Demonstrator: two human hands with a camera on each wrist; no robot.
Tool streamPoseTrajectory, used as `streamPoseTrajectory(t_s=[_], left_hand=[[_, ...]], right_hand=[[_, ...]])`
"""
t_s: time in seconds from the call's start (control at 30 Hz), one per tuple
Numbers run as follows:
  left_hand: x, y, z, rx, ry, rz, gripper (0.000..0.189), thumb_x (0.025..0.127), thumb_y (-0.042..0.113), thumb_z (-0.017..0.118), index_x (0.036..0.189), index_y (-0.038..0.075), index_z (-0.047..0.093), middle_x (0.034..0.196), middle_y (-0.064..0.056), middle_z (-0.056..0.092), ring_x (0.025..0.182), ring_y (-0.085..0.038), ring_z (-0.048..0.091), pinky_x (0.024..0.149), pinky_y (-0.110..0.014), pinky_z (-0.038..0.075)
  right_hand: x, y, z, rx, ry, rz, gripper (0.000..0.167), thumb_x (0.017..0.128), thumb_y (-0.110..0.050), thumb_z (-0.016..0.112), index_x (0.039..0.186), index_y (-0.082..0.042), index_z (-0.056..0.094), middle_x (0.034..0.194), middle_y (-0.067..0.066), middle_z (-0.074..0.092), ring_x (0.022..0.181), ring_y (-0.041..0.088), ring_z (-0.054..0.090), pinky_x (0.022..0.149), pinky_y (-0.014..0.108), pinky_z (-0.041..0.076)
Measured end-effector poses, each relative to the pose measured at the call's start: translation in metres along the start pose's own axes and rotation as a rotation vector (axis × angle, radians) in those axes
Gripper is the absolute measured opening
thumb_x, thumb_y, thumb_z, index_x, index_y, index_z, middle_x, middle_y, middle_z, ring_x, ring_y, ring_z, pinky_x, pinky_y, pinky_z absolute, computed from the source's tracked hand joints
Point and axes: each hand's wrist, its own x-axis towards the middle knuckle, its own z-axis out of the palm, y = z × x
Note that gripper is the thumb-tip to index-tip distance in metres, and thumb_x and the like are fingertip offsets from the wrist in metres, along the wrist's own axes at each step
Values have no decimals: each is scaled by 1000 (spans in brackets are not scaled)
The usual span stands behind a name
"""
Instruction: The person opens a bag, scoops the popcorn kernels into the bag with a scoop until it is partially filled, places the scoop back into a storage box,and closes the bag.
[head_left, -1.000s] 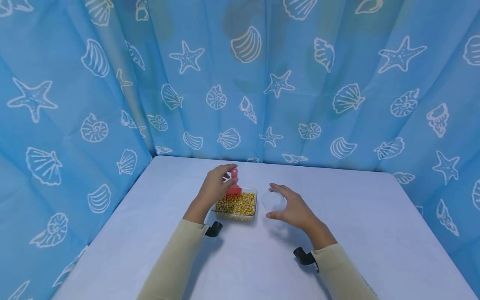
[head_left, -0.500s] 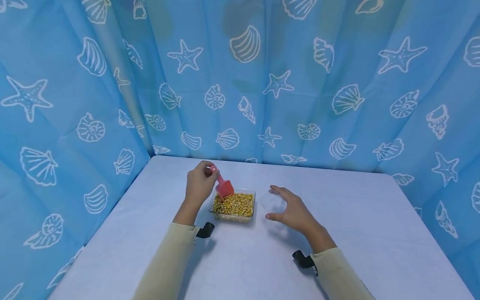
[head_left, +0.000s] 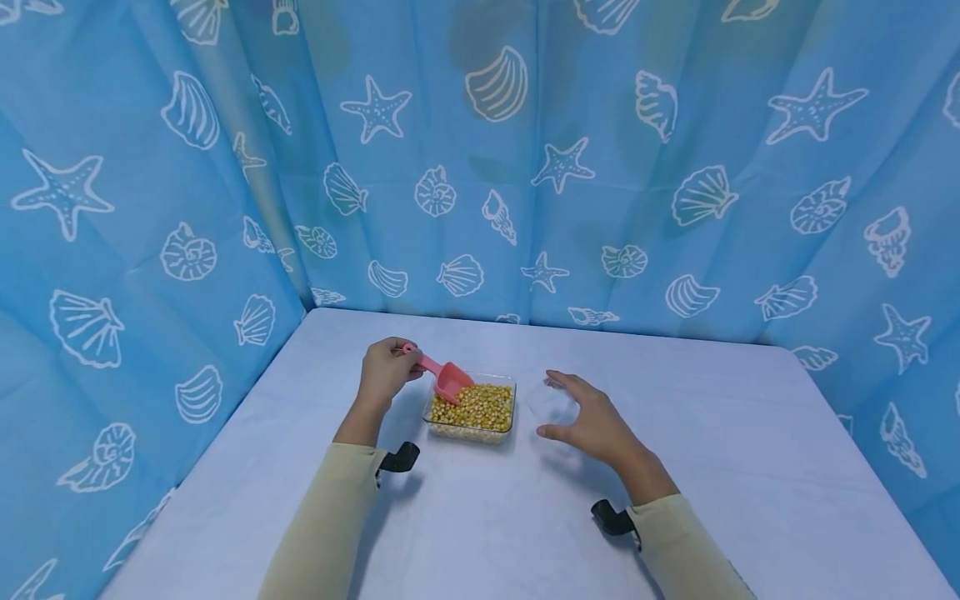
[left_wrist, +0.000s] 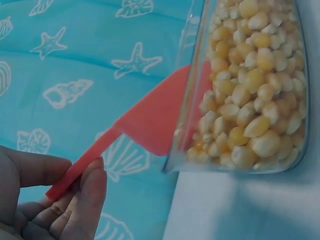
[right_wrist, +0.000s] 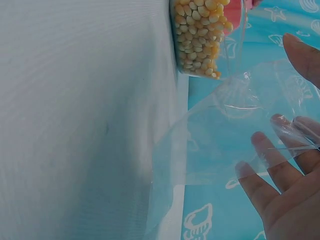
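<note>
Scoop (head_left: 453,382) slants at ten o'clock in the container (right_wrist: 235,57) of kernels (head_left: 483,408), its handle pinched by the left hand's (head_left: 386,371) fingers, I judge from afar, for tilt; at three o'clock, the right hand's (head_left: 596,421) straightened fingers seemingly spread the clear bag (right_wrist: 210,125).

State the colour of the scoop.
The scoop is pinkish red, best seen in the left wrist view.

The head view looks forward and down from above, well back, across the surface (head_left: 510,525) to the curtain (head_left: 480,208). Both wrist views look from low and near, rolled sideways in opposite directions: the left close to the clear container (head_left: 472,435), the right facing it past clear plastic (right_wrist: 210,135). All three share that container.
</note>
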Motion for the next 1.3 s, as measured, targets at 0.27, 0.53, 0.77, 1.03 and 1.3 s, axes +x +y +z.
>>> streamPoseTrajectory(t_s=[0.27, 0.53, 0.77, 1.03, 1.3], left_hand=[[10, -16, 3, -91, -4, -127, 28, 96, 16, 62, 119, 0, 59, 101, -16, 64, 87, -22, 68, 77, -34, 59], [12, -18, 6, -153, 20, -234, 24, 96, 12, 61, 117, -1, 60, 101, -17, 65, 84, -22, 68, 72, -28, 59], [15, -21, 10, -196, -2, -314, 25, 97, 13, 60, 119, 0, 60, 101, -17, 66, 80, -18, 69, 70, -25, 58], [18, -26, 7, -263, -14, -357, 24, 98, 12, 58, 119, 1, 59, 105, -17, 65, 85, -19, 69, 73, -26, 58], [21, -27, 5, -336, -32, -371, 26, 98, 13, 57, 122, 2, 58, 106, -16, 65, 88, -20, 68, 76, -26, 58]], right_hand=[[0, 2, 3, 1, -3, 18, 92, 74, -38, 85, 150, -24, 36, 153, 6, 36, 142, 34, 26, 107, 64, 29], [3, 1, 9, 1, 6, 16, 93, 74, -37, 86, 151, -23, 36, 151, 5, 39, 142, 33, 26, 108, 62, 28], [2, 2, 10, -4, 3, 10, 93, 74, -39, 85, 151, -23, 36, 152, 6, 38, 142, 34, 26, 107, 63, 28], [3, -4, 12, -15, 14, 30, 94, 75, -41, 84, 152, -22, 33, 151, 7, 39, 142, 34, 26, 108, 62, 28], [2, -8, 16, 18, 20, 16, 95, 76, -41, 83, 152, -21, 31, 148, 7, 43, 141, 33, 27, 109, 61, 28]])
